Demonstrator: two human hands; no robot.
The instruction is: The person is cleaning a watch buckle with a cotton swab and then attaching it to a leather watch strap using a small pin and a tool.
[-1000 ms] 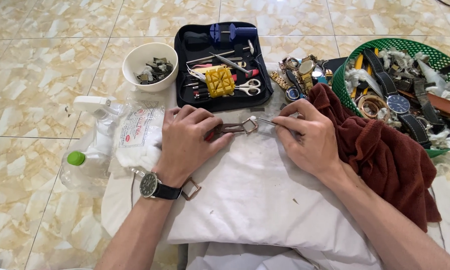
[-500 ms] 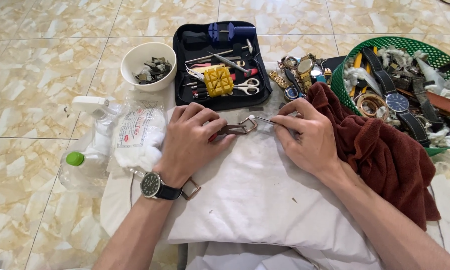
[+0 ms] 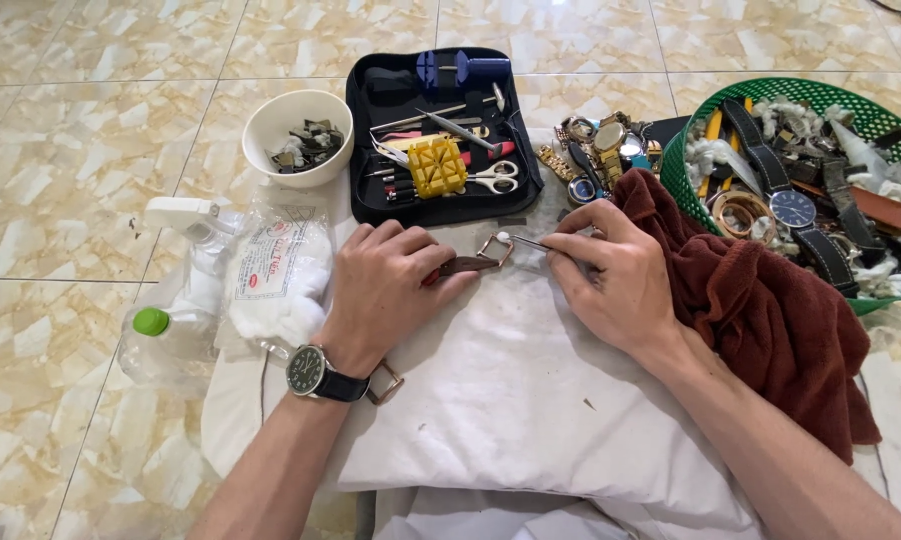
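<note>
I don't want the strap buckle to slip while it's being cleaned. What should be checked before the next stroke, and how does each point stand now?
1. Left hand pins the brown strap to the white cloth: ok.
2. Metal buckle exposed past the fingers: ok.
3. Right hand grips the thin swab, white tip at the buckle: ok.
4. Tip actually touching the metal: cannot tell.
5. Maroon towel apart from the buckle: ok.
6. Tool case open, within reach: ok.

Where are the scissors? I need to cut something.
In the head view, the scissors lie in the open black tool case, right of the yellow block.
</note>
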